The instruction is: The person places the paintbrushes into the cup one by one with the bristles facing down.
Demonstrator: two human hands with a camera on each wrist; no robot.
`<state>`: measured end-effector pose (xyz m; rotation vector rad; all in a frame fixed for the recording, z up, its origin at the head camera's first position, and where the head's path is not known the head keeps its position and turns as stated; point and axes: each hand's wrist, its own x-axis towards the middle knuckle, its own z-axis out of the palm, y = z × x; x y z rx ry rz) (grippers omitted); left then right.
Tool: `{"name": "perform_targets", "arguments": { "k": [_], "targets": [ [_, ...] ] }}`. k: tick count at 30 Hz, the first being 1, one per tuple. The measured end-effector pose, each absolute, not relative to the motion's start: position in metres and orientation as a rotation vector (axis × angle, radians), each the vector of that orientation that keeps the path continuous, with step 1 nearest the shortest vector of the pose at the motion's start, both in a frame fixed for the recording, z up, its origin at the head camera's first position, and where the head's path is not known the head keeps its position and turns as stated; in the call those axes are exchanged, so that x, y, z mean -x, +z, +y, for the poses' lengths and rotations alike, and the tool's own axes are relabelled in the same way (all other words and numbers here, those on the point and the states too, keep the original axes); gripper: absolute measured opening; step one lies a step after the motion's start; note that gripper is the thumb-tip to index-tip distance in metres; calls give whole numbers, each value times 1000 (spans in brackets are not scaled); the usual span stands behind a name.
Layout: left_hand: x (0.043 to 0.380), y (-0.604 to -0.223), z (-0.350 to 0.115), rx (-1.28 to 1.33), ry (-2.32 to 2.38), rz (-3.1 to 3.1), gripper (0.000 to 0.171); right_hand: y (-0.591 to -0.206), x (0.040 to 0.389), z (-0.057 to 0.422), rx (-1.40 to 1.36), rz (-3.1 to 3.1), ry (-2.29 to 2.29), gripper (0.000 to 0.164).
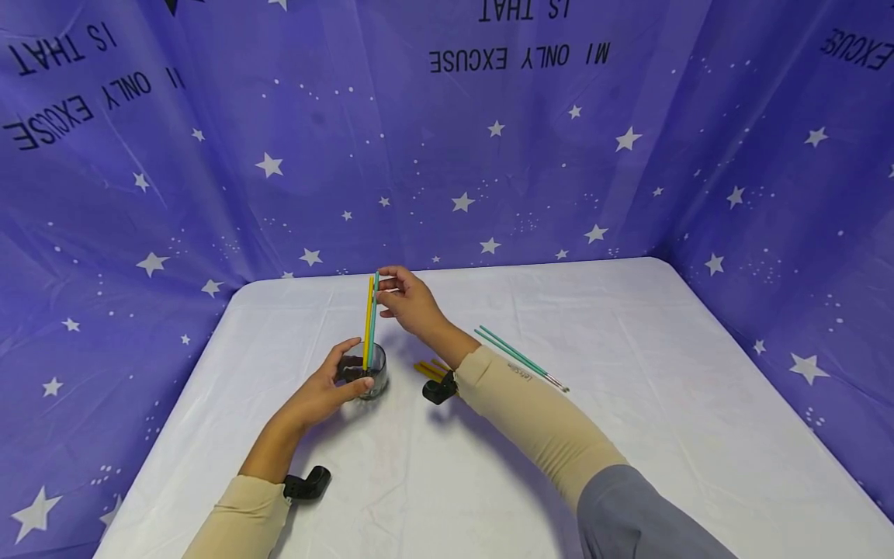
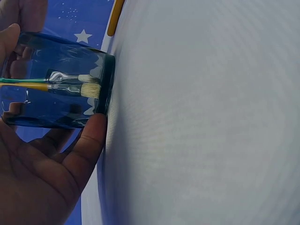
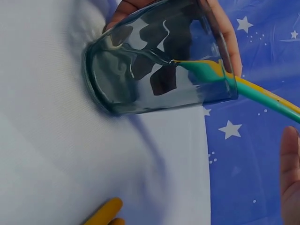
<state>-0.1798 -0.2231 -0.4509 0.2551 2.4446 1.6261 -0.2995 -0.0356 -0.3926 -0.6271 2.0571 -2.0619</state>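
my left hand (image 1: 328,388): curled round the glass (image 1: 379,375)
my right hand (image 1: 412,303): half curled at the teal brush (image 1: 375,314); whether pinching, i can't tell
in glass: teal brush, yellow brush (image 1: 368,318)

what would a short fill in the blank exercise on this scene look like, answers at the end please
1. The left hand grips a see-through glass that holds ____ brushes.
2. One of their handles is teal and the other is ____.
3. Their bristles are at the ____ of the glass.
4. The hand by the handles' upper ends is the person's ____ one.

Missing words: two; yellow; bottom; right.
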Motion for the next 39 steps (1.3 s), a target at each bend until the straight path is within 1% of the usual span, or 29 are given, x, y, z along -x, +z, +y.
{"name": "perform_targets", "arguments": {
  "k": [8, 15, 24, 31, 39],
  "targets": [
    [180, -449, -222, -248, 1621, 2450, 82, -402, 308, -25, 649, 2163, -1927, 34],
    [181, -448, -221, -263, 1630, 2444, 81, -413, 319, 2, 652, 2262, -1757, 27],
    [182, -450, -223, -209, 1571, 2473, 83, -424, 335, 43, 592, 2392, -1588, 27],
    [180, -451, -224, -206, 1569, 2476, 83, -426, 343, 75, 570, 2448, -1414, 33],
    [180, -452, -224, -253, 1602, 2460, 82, -429, 348, 107, 548, 2513, -1271, 30]
  ]
}}
